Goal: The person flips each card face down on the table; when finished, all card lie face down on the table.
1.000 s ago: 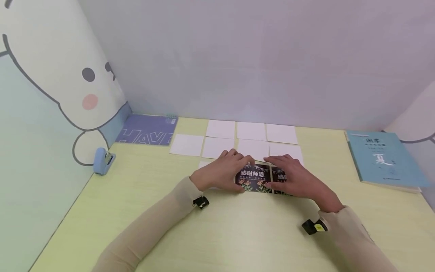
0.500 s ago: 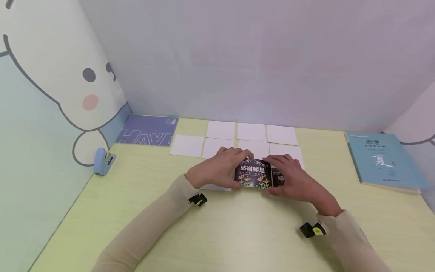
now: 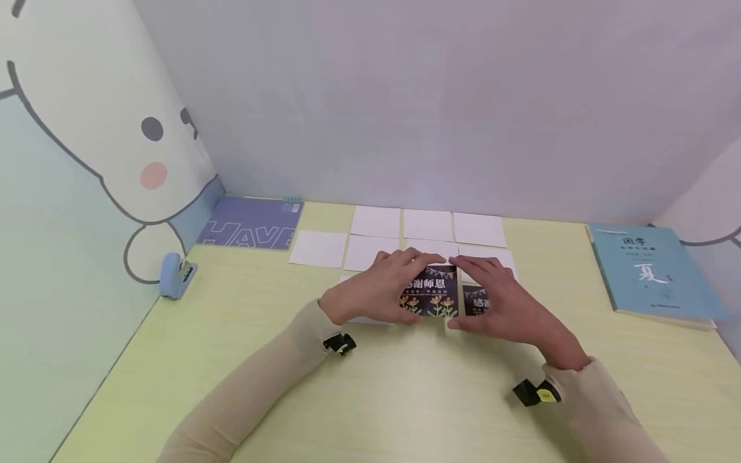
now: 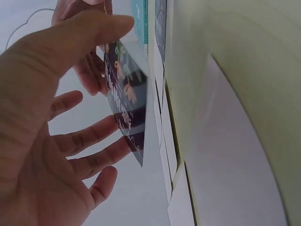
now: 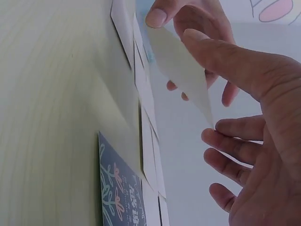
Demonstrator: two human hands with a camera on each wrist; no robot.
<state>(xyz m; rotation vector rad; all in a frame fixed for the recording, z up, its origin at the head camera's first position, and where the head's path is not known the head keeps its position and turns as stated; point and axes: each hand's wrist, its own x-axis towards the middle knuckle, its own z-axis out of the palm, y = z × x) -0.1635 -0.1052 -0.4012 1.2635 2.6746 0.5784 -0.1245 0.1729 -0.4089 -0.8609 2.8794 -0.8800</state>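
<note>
My left hand (image 3: pixel 376 289) and my right hand (image 3: pixel 509 302) face each other at a dark printed card (image 3: pixel 431 292) with white characters and orange flowers. Thumbs at the near edge and fingertips at the far edge, they hold it between them. In the left wrist view the card (image 4: pixel 127 94) is off the table, its printed face showing. The right wrist view shows its plain pale back (image 5: pixel 181 66); right fingertips touch one corner there. A matching dark card (image 3: pixel 476 301) lies on the table, partly hidden under my right hand.
Several white cards (image 3: pixel 376 222) lie in rows behind the hands, one (image 3: pixel 370 320) partly under the left hand. A purple notebook (image 3: pixel 249 222) and a blue stapler (image 3: pixel 176 275) are at left. A blue book (image 3: pixel 654 270) lies at right. Walls stand behind and beside the table.
The dark card has risen off the table and shifted slightly away from the front. My right thumb has moved to its near edge. The matching card stays on the table.
</note>
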